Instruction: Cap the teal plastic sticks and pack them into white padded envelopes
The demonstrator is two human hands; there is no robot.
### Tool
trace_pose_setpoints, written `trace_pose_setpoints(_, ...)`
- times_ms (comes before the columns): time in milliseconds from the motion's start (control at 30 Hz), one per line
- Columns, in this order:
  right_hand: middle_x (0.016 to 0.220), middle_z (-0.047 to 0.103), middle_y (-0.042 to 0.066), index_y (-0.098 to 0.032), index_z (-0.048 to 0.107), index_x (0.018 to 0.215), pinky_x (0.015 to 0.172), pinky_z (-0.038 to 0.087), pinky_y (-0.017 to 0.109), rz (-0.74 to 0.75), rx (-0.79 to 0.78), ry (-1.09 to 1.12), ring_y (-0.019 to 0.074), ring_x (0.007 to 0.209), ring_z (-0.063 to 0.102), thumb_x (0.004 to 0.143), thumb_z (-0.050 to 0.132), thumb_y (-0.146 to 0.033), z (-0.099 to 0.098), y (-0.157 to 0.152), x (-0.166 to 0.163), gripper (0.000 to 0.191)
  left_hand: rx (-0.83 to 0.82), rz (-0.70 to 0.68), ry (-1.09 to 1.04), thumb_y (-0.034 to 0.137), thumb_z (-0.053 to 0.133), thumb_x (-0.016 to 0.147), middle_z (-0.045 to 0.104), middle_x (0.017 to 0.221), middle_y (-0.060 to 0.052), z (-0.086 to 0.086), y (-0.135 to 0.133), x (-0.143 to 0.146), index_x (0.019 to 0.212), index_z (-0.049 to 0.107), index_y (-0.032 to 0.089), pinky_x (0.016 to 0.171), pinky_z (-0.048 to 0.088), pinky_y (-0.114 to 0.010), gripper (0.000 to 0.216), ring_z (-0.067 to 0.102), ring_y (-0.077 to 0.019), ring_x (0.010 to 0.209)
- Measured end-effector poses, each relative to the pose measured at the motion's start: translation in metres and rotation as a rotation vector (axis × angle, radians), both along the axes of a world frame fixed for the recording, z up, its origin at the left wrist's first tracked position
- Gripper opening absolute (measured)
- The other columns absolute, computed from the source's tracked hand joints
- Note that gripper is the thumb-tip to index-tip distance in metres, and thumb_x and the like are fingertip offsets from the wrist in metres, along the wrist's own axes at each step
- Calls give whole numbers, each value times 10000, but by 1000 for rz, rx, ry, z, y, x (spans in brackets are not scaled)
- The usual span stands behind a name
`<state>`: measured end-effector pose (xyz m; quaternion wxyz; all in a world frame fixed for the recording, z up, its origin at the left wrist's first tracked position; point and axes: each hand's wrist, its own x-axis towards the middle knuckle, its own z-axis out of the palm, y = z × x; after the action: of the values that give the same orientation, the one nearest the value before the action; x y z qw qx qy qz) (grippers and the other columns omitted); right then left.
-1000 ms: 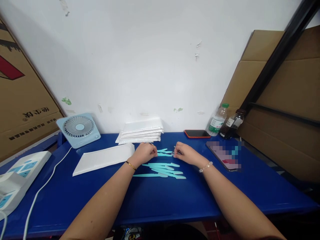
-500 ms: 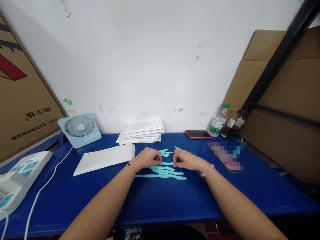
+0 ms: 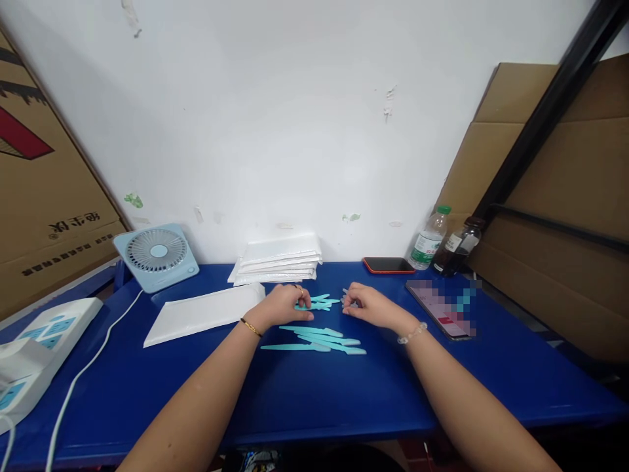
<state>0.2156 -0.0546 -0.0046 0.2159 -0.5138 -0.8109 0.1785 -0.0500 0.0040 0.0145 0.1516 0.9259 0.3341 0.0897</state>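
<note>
My left hand [image 3: 287, 306] is over the back group of teal eyebrow razors [image 3: 322, 303]. Its thumb and curled fingers are a little apart, and a teal handle shows beneath them. Across from it, my right hand [image 3: 371, 305] has its fingers bent inward, with the fingertips at a small clear cap [image 3: 345, 300]; the palm hides part of this spot. Nearer to me, several more teal razors [image 3: 314, 337] lie roughly side by side, pale clear ends pointing right. Neither hand touches these front razors.
White padded envelopes [image 3: 280, 257] are stacked by the wall; another envelope [image 3: 201, 313] lies left. A blue fan [image 3: 158, 252] and power strip [image 3: 54, 341] stand far left. A red-edged phone [image 3: 388, 265], two bottles [image 3: 428, 242] and another phone [image 3: 437, 308] occupy the right.
The razor that was between both hands has left that spot. My hands have drawn slightly apart, the left to the back razors, the right beside the clear pieces.
</note>
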Motion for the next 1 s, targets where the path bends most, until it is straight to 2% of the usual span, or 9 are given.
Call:
trace_pose_setpoints(67,827,547,20,-186,636,774,615,397,251,87,-42,-24,131,708,519,812,631,-302,0,-6,-13,123,-95,-83,60,432,686,714,666,838,17,-1,-7,5,806,682,241,655,370,-231,213,599,-149,767)
trace_pose_setpoints(133,824,543,15,-184,633,772,590,385,242,137,-86,-48,116,672,500,791,657,-305,0,-10,-25,125,-142,-85,112,380,681,724,670,808,19,-3,-12,11,767,681,233,637,372,-225,153,597,-140,732)
trace_pose_setpoints(300,830,529,3,-172,609,762,587,365,224,167,-92,-102,91,642,475,796,654,-257,0,-12,-34,102,-71,-43,138,342,625,780,674,806,6,-8,-11,17,766,668,209,644,376,-230,140,587,-134,699)
trace_pose_setpoints(433,800,527,12,-164,591,723,605,366,236,75,-4,-129,114,686,499,820,622,-235,3,-6,-14,124,77,31,99,315,598,806,671,810,-15,-7,-1,9,731,666,193,696,376,-260,159,592,-154,740)
trace_pose_setpoints(533,842,536,20,-168,611,744,619,380,244,-61,39,-76,117,688,515,818,621,-266,5,-1,4,123,83,113,43,363,610,791,664,825,-29,-4,4,3,805,678,195,698,384,-263,181,597,-177,795)
trace_pose_setpoints(600,859,543,19,-173,628,763,625,388,248,-86,34,-45,115,680,519,808,628,-283,6,0,10,119,51,78,0,422,634,764,654,873,-28,-2,2,4,867,681,203,693,390,-254,246,597,-175,815)
trace_pose_setpoints(733,803,555,10,-174,640,737,610,393,247,32,-49,-40,120,677,520,801,630,-297,8,-5,5,139,-101,-114,44,428,701,703,648,869,0,-2,-12,14,853,696,226,632,375,-227,251,594,-149,775)
trace_pose_setpoints(833,776,565,7,-167,639,717,605,398,251,98,-107,-57,117,658,512,791,645,-310,10,-9,-2,162,-206,-129,138,372,684,731,661,756,11,-5,-19,19,788,690,211,587,355,-225,171,581,-133,682)
trace_pose_setpoints(1000,773,587,7,-169,659,722,586,395,253,174,-188,-78,124,664,514,761,682,-376,10,-10,-2,212,-38,-83,158,315,626,792,676,769,0,-5,-16,19,742,675,204,651,357,-241,130,577,-141,694)
